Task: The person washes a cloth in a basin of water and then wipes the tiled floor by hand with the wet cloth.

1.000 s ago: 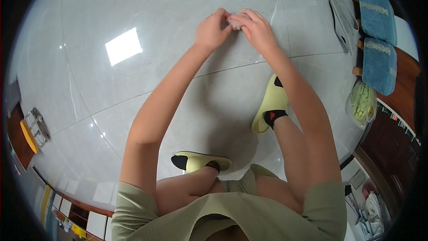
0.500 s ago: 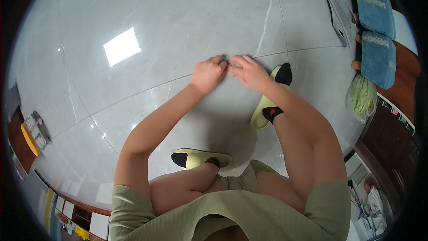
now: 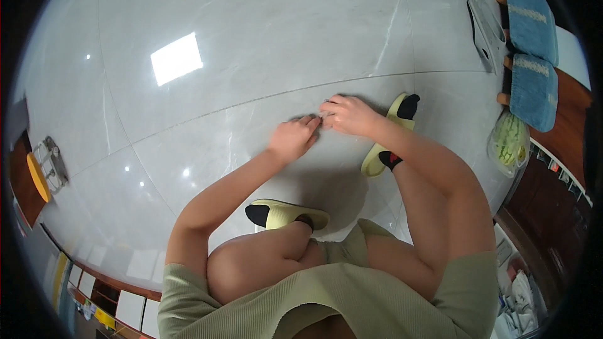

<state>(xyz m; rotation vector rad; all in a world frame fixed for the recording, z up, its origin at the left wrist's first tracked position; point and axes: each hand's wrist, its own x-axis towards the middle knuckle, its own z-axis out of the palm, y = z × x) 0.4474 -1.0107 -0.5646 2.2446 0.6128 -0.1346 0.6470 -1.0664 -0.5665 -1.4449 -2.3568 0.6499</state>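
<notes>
My left hand and my right hand meet in front of me, low over the grey tiled floor. Fingers are curled and pinched on both, with the fingertips almost touching. Something small and pale may sit between them, but I cannot make out what it is. A pale yellow-green slipper with a black sock is beside my right forearm. The other slipper is turned sideways below my left hand.
Blue cloth-covered seats line the right side, near grey slippers. A green striped melon lies in a clear plastic bag below them. At far left is a yellow-edged object beside a metal frame. White-fronted cabinets occupy the lower left.
Both hands have come down, closer to my body, still together at the fingertips. The right hand has turned more palm-down. The whole view has shifted slightly.
</notes>
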